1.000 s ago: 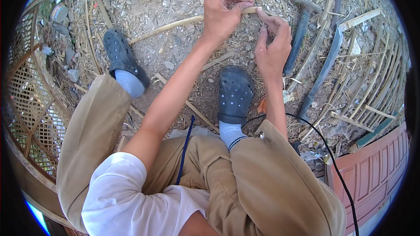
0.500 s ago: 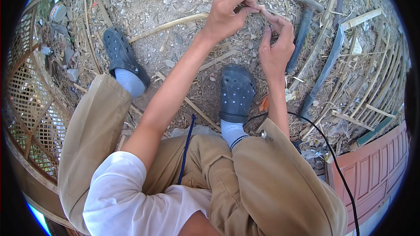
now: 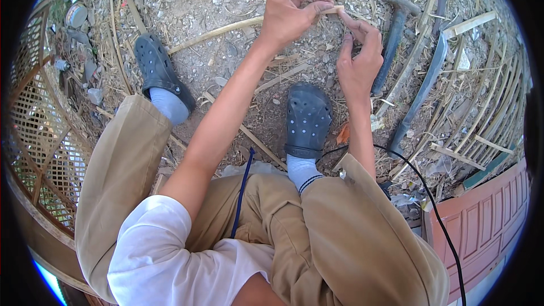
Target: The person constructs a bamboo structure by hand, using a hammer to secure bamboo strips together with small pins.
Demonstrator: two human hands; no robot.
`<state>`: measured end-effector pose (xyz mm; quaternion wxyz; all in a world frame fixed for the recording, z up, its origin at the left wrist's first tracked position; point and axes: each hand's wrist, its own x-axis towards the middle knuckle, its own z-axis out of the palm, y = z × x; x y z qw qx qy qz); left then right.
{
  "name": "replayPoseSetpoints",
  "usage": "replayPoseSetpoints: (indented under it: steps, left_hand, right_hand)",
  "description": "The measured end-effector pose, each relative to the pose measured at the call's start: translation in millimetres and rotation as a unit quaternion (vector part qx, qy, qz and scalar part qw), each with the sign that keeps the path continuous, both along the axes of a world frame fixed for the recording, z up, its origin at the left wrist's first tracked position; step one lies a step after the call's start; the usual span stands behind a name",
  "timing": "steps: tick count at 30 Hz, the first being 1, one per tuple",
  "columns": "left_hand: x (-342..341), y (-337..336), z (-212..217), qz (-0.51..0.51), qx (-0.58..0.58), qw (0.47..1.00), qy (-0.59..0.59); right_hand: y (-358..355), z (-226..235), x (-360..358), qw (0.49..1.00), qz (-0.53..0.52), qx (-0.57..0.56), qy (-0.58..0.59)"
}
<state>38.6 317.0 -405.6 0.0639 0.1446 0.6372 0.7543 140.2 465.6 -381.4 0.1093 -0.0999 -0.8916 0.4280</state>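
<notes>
My left hand (image 3: 293, 8) is at the top centre, fingers curled and thumb pressed on a pale bamboo strip (image 3: 333, 10). The strip's short end sticks out past this thumb. At that end is my right hand (image 3: 360, 48), its fingertips closed against the strip and its thumb held apart below. A longer pale length (image 3: 218, 33) runs from beside my left shoe to behind my left hand; I cannot tell whether it is the same strip. A hammer (image 3: 392, 39) lies just right of my right hand, and beyond it a long curved blade with a dark handle (image 3: 422, 90).
My feet in dark clogs (image 3: 309, 116) rest on gravelly ground with scattered strips. Several bent bamboo strips (image 3: 493, 102) lie at the right, above a reddish panel (image 3: 481, 221). A woven lattice (image 3: 39, 130) stands at the left. A black cable (image 3: 422, 181) runs past my right knee.
My left hand has shifted slightly up, its fingers lifting away from the pinch while the thumb stays on the strip. More of the strip's end shows. My right hand has hardly moved.
</notes>
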Motion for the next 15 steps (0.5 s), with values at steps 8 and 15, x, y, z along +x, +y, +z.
replayPoseSetpoints:
  steps: [8,15]
  left_hand:
    - [4.1,-0.9,-7.9,-0.019,0.018,0.998,-0.062]
    - [4.1,-4.8,5.5,-0.029,-0.087,0.995,-0.04]
  right_hand:
    - [-0.2,0.7,0.4,1.0,-0.006,0.01,-0.004]
    - [0.2,0.9,1.8,1.0,-0.002,0.006,-0.011]
